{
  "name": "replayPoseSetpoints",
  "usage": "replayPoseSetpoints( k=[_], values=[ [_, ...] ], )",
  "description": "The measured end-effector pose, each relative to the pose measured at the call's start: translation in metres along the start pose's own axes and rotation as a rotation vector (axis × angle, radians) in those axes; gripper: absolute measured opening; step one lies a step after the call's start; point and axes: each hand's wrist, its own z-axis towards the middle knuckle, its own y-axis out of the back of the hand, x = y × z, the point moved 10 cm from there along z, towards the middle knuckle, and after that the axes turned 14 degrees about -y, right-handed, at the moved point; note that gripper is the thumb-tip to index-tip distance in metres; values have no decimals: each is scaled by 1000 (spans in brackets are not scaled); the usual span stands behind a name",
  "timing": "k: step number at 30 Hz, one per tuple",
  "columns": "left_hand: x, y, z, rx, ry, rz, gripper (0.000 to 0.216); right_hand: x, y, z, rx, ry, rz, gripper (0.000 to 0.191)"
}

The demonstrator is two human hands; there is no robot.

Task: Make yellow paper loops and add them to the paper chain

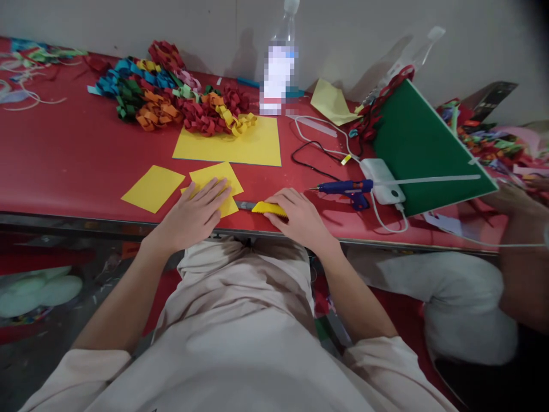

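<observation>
My left hand point(195, 214) lies flat with fingers stretched out on a small yellow paper piece point(218, 183) near the front edge of the red table point(77, 160). My right hand point(298, 217) is closed around a yellow-handled utility knife point(268, 208), its blade end pointing left toward the paper. Another yellow paper square point(153, 187) lies to the left of my left hand. A larger yellow sheet point(240, 144) lies farther back.
A pile of folded coloured paper chains point(171, 97) sits at the back. A plastic bottle point(278, 68), a blue glue gun point(347, 187) with cables, a white adapter point(380, 177) and a green board point(420, 149) lie to the right. Another person's arm point(518, 229) is at far right.
</observation>
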Motion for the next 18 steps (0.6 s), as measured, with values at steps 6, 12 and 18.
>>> replayPoseSetpoints(
  k=[6,12,18],
  values=[
    [2,-1,-2,24,-4,11,59,7,-4,6,-16,11,-26,23],
    [0,-2,-1,33,-9,18,59,3,-5,15,-32,-2,-38,24],
    [-1,-2,-1,29,-25,29,58,6,-10,29,-28,19,-49,23]
  ],
)
